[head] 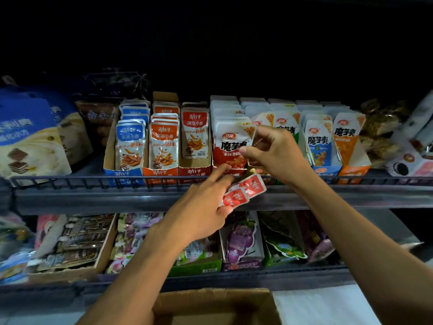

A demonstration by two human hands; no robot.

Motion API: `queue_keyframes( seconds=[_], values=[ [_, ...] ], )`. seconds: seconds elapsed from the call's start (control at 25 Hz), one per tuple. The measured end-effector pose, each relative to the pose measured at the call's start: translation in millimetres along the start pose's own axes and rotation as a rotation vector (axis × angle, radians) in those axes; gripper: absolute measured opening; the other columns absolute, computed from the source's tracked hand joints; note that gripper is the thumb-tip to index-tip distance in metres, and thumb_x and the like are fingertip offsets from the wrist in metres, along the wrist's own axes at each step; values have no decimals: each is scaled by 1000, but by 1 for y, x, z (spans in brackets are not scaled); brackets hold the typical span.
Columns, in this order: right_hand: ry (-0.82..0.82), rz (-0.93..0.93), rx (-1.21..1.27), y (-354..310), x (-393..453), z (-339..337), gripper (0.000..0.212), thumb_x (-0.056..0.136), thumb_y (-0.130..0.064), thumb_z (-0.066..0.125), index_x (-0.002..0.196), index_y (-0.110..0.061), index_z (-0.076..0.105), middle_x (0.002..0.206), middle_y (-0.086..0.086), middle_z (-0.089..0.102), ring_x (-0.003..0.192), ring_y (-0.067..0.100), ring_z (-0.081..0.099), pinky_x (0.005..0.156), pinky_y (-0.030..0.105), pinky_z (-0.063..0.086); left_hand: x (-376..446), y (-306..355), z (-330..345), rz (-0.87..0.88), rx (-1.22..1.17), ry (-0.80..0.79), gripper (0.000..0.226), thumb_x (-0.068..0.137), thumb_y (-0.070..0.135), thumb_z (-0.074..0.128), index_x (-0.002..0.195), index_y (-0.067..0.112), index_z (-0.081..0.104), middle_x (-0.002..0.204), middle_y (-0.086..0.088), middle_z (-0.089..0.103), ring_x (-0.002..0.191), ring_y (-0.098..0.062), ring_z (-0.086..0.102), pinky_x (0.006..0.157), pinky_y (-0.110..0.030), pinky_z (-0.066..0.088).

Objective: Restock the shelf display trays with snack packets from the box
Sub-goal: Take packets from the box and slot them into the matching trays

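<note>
- An open cardboard box (218,306) sits nearest the camera, below the dark shelf rail (93,195).
- The left hand (201,207) grips a few red-and-white snack packets (243,191) in curled fingers at the upper shelf's edge.
- The right hand (274,148) pinches the front packet (232,146) standing in a red display tray (230,171).
- Behind, the store is dark.

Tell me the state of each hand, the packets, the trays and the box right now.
Left hand: holding red packets below the tray.
Right hand: pinching the front red-and-white packet.
Red tray: packed full, packets upright.
Cardboard box: open, contents unseen.
</note>
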State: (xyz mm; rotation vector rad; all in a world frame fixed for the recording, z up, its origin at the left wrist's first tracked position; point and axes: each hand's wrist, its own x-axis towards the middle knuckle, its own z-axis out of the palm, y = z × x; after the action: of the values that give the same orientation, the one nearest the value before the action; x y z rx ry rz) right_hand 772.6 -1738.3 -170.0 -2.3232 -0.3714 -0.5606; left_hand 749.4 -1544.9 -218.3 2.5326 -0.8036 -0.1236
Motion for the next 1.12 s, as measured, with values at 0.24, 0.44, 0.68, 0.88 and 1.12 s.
queue_keyframes(
  seconds=[0.24,0.44,0.68,0.88,1.12],
  values=[
    [-32,12,-248,-5,7,0,13,85,-32,71,80,-21,65,71,-10,60,68,10,61,64,27,51,-1,-1,0,5,-9,-12,67,95,31,61,151,36,23,161,29,-4,134,-27,47,107,-50,43],
    [144,183,-116,-10,-19,-1,20,87,-38,67,78,-21,58,72,-12,60,63,3,56,55,15,44,-11,4,-13,-37,-294,20,49,92,28,67,135,35,46,149,13,44,123,-9,55,104,-43,48],
    [4,392,562,-67,-109,34,25,83,-44,66,94,-23,59,81,-3,70,68,11,67,56,28,53,-44,7,-32,-347,-1260,238,23,82,13,76,100,24,68,93,0,78,81,-14,75,73,-33,55],
    [-230,472,643,-92,-119,67,49,78,-26,79,115,-32,48,97,-5,72,66,10,68,51,26,53,-57,0,-27,-471,-1532,409,28,83,11,75,110,13,69,94,-7,78,79,-22,76,60,-31,59],
    [-202,603,789,-67,-129,85,33,83,-11,73,112,-14,58,91,15,73,53,15,59,46,27,53,-61,-10,-5,-515,-1403,417,35,82,7,76,116,11,68,100,-7,77,90,-22,74,69,-32,59]
  ],
)
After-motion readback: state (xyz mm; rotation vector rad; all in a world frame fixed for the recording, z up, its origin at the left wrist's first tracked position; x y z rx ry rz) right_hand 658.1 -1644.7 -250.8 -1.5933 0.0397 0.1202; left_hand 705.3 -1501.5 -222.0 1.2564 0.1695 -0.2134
